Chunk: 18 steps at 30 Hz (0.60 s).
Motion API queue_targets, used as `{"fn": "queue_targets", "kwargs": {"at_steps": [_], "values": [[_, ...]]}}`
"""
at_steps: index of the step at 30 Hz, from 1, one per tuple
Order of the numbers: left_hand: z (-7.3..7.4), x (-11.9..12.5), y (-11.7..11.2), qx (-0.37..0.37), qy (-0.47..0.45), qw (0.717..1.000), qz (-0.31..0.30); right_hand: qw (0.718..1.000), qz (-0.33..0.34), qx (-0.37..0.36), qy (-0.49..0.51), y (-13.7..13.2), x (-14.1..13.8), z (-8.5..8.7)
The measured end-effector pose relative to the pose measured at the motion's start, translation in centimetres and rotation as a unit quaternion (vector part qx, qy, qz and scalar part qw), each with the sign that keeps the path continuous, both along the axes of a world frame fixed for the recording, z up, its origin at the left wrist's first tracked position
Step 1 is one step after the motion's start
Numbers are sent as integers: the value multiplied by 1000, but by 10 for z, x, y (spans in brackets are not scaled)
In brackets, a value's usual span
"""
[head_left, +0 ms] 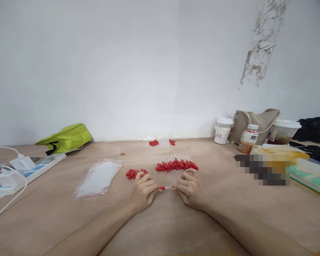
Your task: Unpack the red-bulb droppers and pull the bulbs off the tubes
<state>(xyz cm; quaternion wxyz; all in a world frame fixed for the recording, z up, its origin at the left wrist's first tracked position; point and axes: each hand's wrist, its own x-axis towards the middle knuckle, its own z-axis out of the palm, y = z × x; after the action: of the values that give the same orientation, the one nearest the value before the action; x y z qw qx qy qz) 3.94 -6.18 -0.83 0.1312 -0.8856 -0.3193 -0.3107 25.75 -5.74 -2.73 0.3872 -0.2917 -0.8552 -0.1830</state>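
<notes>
My left hand pinches a red rubber dropper bulb, most of which its fingers hide. My right hand grips a clear dropper tube whose end meets the bulb between the hands, level above the table. Several loose red bulbs lie just beyond my left fingers. Loose clear tubes lie beside my right fingers, partly covered by them. Farther back, a row of droppers with red bulbs lies with the bulbs toward me and the tubes pointing to the wall.
Clear zip bags lie on the left, near a power strip and a yellow-green bag. By the wall sits a plastic bag with red bulbs and tubes. Cups, a bottle and a handbag stand right.
</notes>
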Motion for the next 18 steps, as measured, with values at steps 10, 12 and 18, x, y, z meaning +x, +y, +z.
{"fn": "queue_targets", "kwargs": {"at_steps": [10, 12, 18], "values": [[-4, 2, 1, 13, -5, 999, -38, 1000, 4, -2, -5, -4, 4, 2], [-4, 2, 1, 9, -5, 999, -37, 1000, 7, -8, 2, -5, 4, 2], [-4, 1, -1, 11, -12, 999, -45, 1000, 15, -13, 8, -4, 7, -2]]}}
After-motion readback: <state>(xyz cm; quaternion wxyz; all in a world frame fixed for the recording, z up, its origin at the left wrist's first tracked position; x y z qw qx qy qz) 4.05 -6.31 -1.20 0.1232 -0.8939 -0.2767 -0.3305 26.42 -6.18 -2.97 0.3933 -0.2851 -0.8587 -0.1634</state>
